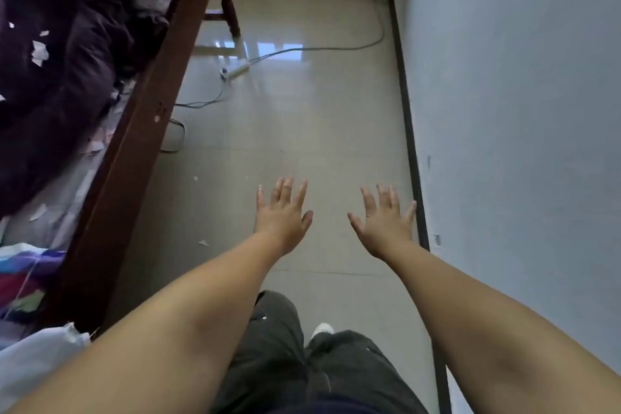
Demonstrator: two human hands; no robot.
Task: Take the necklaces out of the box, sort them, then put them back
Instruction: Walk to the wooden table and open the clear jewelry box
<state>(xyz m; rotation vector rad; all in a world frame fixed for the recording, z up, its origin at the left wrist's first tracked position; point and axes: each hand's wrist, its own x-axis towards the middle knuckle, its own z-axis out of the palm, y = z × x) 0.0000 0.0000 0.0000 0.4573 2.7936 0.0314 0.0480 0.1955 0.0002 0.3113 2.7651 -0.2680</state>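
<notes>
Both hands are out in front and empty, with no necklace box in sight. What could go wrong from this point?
1. The left hand and right hand are open over bare floor; no box or necklaces show, so the task may stall.
2. The power strip and its cable lie across the walkway ahead, a possible trip hazard.

Dark clothes [50, 54] heaped on a wooden bed [148, 104]; power strip [235, 70] on tiled floor [302, 131]

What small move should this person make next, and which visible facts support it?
Probably turn the head left toward the bed. Both the left hand and right hand are open and empty above the bare floor, and no box or necklaces show in this view.
</notes>
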